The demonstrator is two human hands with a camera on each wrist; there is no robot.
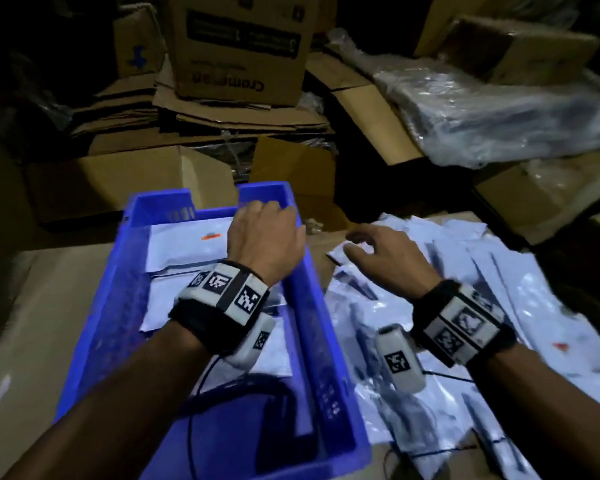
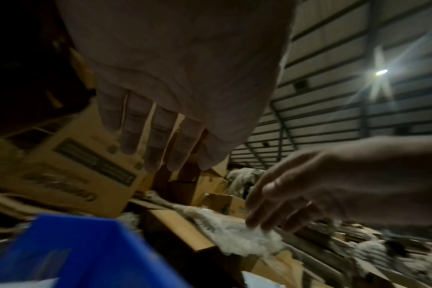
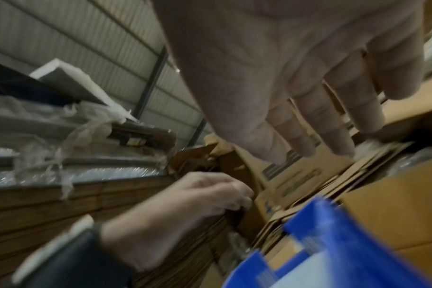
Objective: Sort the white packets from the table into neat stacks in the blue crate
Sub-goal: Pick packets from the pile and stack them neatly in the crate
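The blue crate (image 1: 125, 306) stands in front of me with white packets (image 1: 187, 247) stacked inside it. My left hand (image 1: 267, 230) hovers over the crate's far right corner; the left wrist view shows its fingers (image 2: 160, 136) straight and empty. A loose pile of white packets (image 1: 465, 323) covers the table to the right of the crate. My right hand (image 1: 385, 251) is spread, palm down, over the far left part of that pile, with its fingertips near one packet (image 1: 340, 252). The right wrist view shows its palm (image 3: 308, 117) open and holding nothing.
Cardboard boxes (image 1: 239, 46) and flattened cardboard (image 1: 222, 116) are piled behind the crate. A plastic-wrapped bundle (image 1: 516, 109) lies at the back right. A black cable (image 1: 257, 393) loops in the crate's near end. Bare brown cardboard surface (image 1: 32, 323) lies left of the crate.
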